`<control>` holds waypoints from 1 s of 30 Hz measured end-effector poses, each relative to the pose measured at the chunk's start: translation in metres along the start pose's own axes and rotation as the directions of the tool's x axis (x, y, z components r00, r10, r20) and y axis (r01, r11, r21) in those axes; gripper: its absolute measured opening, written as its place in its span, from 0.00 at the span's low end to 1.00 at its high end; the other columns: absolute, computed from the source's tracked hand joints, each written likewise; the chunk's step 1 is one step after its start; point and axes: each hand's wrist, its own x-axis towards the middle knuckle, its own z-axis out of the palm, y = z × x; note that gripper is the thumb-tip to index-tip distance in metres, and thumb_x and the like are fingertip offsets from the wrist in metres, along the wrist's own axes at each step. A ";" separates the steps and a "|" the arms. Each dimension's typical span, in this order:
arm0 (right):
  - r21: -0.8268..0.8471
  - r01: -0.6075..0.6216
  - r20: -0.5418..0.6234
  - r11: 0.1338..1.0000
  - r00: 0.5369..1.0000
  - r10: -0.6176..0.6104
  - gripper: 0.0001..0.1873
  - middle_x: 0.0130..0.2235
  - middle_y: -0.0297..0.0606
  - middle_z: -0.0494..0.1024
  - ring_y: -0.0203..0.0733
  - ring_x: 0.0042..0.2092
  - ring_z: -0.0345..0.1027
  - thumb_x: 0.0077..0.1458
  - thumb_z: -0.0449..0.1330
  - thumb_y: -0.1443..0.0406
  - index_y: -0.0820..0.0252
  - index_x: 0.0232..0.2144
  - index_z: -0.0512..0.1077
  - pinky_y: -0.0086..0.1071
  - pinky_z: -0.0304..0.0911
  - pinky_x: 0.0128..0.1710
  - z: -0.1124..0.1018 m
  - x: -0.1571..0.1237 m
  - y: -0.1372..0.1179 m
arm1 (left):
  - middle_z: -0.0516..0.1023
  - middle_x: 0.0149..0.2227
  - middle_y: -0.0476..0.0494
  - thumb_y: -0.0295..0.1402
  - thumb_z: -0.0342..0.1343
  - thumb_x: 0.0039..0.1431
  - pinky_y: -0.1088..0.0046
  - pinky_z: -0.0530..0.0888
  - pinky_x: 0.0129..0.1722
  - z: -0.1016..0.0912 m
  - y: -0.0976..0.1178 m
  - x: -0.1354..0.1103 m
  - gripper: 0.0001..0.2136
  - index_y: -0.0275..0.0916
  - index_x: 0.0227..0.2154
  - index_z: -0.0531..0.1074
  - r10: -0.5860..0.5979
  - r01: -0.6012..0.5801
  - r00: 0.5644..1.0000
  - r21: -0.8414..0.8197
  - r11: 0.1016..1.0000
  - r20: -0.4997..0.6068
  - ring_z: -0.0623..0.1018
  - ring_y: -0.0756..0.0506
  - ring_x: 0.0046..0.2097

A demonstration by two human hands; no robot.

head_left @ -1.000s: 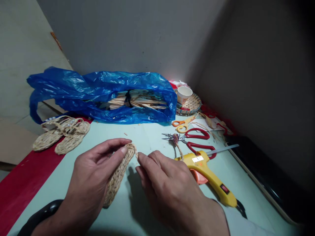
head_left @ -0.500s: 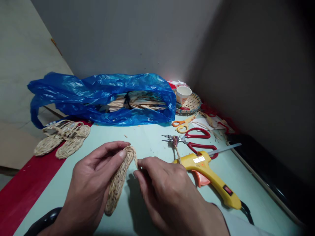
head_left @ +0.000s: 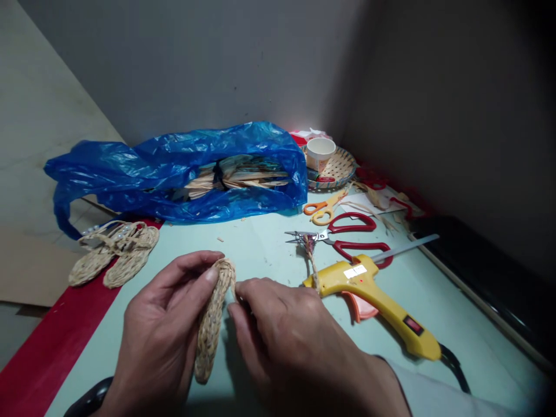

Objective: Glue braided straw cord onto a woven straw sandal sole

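Observation:
My left hand [head_left: 160, 333] grips a small woven straw sole [head_left: 211, 321], held on edge above the pale green tabletop [head_left: 260, 243]. My right hand [head_left: 282, 333] pinches the sole's top end, fingertips pressed against its rim beside the left thumb. A yellow glue gun [head_left: 373, 298] lies just right of my right hand, its nozzle pointing left. A short braided straw cord [head_left: 310, 258] lies at the gun's nozzle.
A blue plastic bag [head_left: 182, 174] of straw strips lies at the back. A finished pair of straw sandals [head_left: 115, 258] rests on the red edge at left. Red scissors [head_left: 351, 237], orange scissors [head_left: 324, 208], a paper cup [head_left: 320, 153] on a woven tray [head_left: 336, 171] sit right.
The view has shifted slightly. My right hand has moved closer to the sole's tip and my hands have drawn nearer to me.

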 end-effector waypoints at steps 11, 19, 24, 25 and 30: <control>0.143 -0.041 0.193 0.989 0.981 0.013 0.11 0.36 0.37 0.82 0.46 0.37 0.80 0.72 0.49 0.64 0.56 0.42 0.72 0.38 0.71 0.39 -0.012 -0.001 0.012 | 0.80 0.29 0.54 0.41 0.78 0.48 0.84 0.77 0.28 0.000 -0.004 0.001 0.15 0.48 0.38 0.82 0.022 -0.017 0.997 -0.068 0.998 0.074 0.78 0.50 0.30; 0.127 -0.171 0.246 0.977 0.960 0.135 0.11 0.30 0.34 0.78 0.45 0.32 0.77 0.69 0.50 0.63 0.54 0.33 0.66 0.36 0.65 0.34 -0.017 0.004 0.005 | 0.80 0.33 0.49 0.41 0.78 0.43 0.82 0.74 0.31 0.007 -0.009 -0.005 0.21 0.45 0.40 0.82 0.056 -0.056 0.998 -0.011 0.998 0.004 0.77 0.49 0.35; 0.170 -0.234 0.312 0.957 0.934 0.173 0.12 0.31 0.33 0.77 0.45 0.33 0.76 0.69 0.49 0.61 0.53 0.32 0.63 0.36 0.63 0.34 -0.020 0.007 0.007 | 0.81 0.35 0.50 0.39 0.78 0.42 0.82 0.73 0.33 0.015 -0.007 -0.010 0.20 0.46 0.39 0.81 0.072 -0.072 0.997 -0.006 0.997 -0.040 0.77 0.48 0.39; 0.169 -0.231 0.314 0.958 0.934 0.170 0.11 0.31 0.33 0.77 0.45 0.33 0.76 0.69 0.49 0.60 0.53 0.32 0.63 0.37 0.62 0.34 -0.019 0.007 0.007 | 0.81 0.35 0.50 0.39 0.78 0.42 0.83 0.73 0.33 0.016 -0.007 -0.010 0.20 0.46 0.39 0.81 0.077 -0.077 0.996 -0.011 0.997 -0.038 0.77 0.48 0.39; 0.182 -0.214 0.322 0.960 0.935 0.148 0.11 0.34 0.36 0.80 0.47 0.35 0.77 0.71 0.48 0.60 0.54 0.36 0.67 0.37 0.63 0.35 -0.013 0.005 0.010 | 0.81 0.36 0.50 0.39 0.77 0.45 0.84 0.74 0.35 0.014 -0.009 -0.008 0.18 0.46 0.40 0.81 0.074 -0.074 0.997 -0.005 0.997 -0.023 0.77 0.50 0.38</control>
